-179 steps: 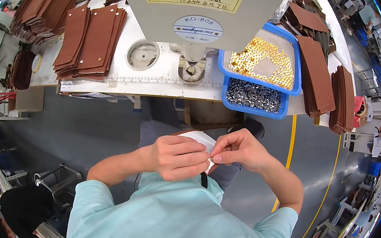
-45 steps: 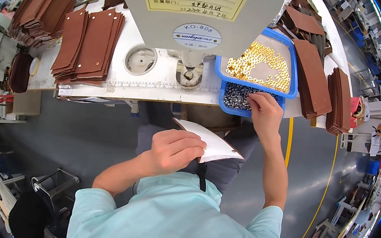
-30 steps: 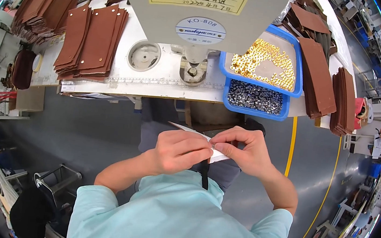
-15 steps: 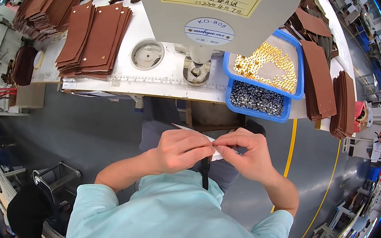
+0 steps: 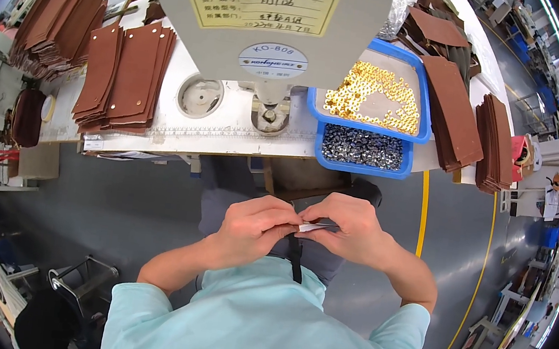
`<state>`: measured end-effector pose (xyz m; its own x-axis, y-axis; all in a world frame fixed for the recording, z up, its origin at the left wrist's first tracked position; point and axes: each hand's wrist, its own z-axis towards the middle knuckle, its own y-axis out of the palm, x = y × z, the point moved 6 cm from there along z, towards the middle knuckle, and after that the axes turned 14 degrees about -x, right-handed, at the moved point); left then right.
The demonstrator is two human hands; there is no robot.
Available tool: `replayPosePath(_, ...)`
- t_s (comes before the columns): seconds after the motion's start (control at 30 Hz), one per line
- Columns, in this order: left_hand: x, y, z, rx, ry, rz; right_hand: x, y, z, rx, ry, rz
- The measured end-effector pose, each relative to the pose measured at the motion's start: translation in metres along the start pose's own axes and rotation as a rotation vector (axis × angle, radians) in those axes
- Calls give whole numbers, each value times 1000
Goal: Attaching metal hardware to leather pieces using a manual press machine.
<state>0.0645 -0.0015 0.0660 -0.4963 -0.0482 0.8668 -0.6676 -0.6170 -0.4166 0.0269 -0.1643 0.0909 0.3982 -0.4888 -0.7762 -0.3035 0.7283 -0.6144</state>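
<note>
Over my lap, a small, thin white piece like folded paper [image 5: 313, 226] is held between my two hands. My left hand [image 5: 251, 230] is closed, its thumb and fingers pinched at the left end of the piece. Opposite it, my right hand [image 5: 350, 229] pinches the same piece, fingers curled over the top and thumb below. The fingertips of both hands nearly meet. Most of the piece is hidden by the fingers, so I cannot make out its full shape.
Ahead stands a white table with a grey press machine [image 5: 268, 28]. A blue tray of gold rings [image 5: 425, 125] overlaps a blue tray of dark metal parts [image 5: 401, 169]. Brown leather panels [image 5: 140, 79] lie stacked at left, with more stacks [image 5: 453, 115] at right. A black strap [image 5: 294, 262] hangs below my hands.
The view has shifted slightly, so the machine and trays appear farther left. My hands have turned the white piece: its pointed end no longer shows beyond my left hand, and it now reaches into my right.
</note>
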Motion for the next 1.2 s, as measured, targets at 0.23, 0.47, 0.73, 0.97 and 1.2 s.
replayPosePath(0.23, 0, 1, 0, -18, -3, -15, 4, 4, -3, 68, -72, 51)
replayPosePath(0.47, -4, 5, 1, -42, -70, -135, 7, 7, -7, 126, -70, 71)
replayPosePath(0.73, 2, 7, 8, -51, -74, -185, 1, 1, -7, 150, -71, 43)
replayPosePath(0.97, 0, 13, 12, -172, -60, -13, -2, 4, -11, 150, -144, 42)
replayPosePath(1.2, -11, 10, 13, -213, -152, -58, 8, 8, -11, 97, 41, 156)
